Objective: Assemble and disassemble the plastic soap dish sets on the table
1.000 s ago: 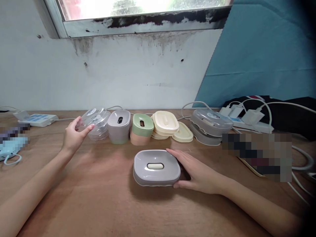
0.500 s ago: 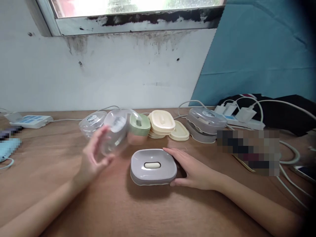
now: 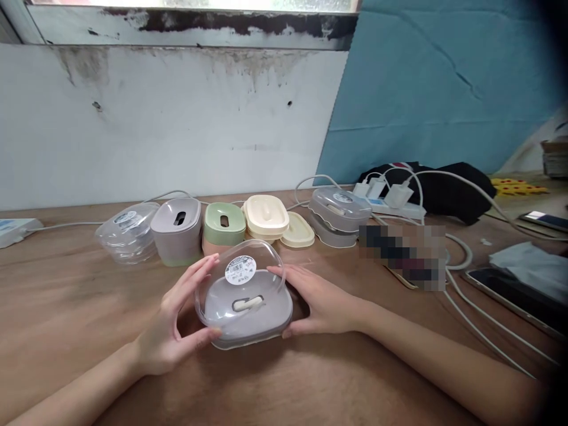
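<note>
My left hand grips a clear plastic cover by its left side, thumb in front and fingers behind. The cover, with a round white label, tilts over a grey lid that has a cream piece in its central slot. Around the right end of the grey lid curl the fingers of my right hand. Behind stand stacked grey containers with a slot on top, a green container, cream lids and a stack of clear covers.
Two covered grey lids are stacked at the back right, near a power strip with white plugs and cables. A phone partly under white tissue lies at the right. Behind the table rises the wall.
My left hand has brought the clear cover from the back left to over the grey lid. My right hand stays on the lid. The view has turned to the right.
</note>
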Motion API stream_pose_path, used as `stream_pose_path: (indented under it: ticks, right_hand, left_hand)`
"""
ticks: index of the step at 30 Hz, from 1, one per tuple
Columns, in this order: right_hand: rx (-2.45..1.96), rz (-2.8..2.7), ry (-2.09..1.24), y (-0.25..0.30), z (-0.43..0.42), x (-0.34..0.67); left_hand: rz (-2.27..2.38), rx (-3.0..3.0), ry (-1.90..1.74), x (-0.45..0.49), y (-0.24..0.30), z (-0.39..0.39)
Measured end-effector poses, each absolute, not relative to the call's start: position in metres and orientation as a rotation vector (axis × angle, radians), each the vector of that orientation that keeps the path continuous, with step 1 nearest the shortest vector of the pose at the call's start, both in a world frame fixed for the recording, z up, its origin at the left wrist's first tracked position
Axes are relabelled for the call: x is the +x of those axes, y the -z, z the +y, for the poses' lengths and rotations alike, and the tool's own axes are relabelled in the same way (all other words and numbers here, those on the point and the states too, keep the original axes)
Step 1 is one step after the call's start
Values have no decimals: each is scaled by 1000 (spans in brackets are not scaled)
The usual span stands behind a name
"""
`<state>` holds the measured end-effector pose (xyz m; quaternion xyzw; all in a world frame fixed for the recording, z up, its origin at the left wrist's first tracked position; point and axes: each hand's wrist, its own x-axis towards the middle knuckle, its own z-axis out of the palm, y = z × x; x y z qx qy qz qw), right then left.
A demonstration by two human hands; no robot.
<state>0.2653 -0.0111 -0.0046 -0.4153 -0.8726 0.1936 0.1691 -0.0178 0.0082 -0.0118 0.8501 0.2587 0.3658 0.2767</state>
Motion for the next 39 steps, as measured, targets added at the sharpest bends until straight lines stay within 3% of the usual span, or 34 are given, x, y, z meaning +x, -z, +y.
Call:
stream_pose_path:
  ticks: [7, 13, 25, 39]
  right_hand:
    - [-1103, -2446, -556, 7, -12, 266]
    - [-1285, -2380, -609, 11, -12, 267]
    - [-1170, -2394, -631, 6, -14, 265]
    - [-1243, -2397, -606, 10, -12, 267]
  left_hand:
    - [705, 2262, -721, -17, 14, 8]
    - [703, 2257, -656, -18, 14, 9]
    - [629, 2336, -496, -27, 9, 15]
    - [631, 2362, -619, -21, 11, 14]
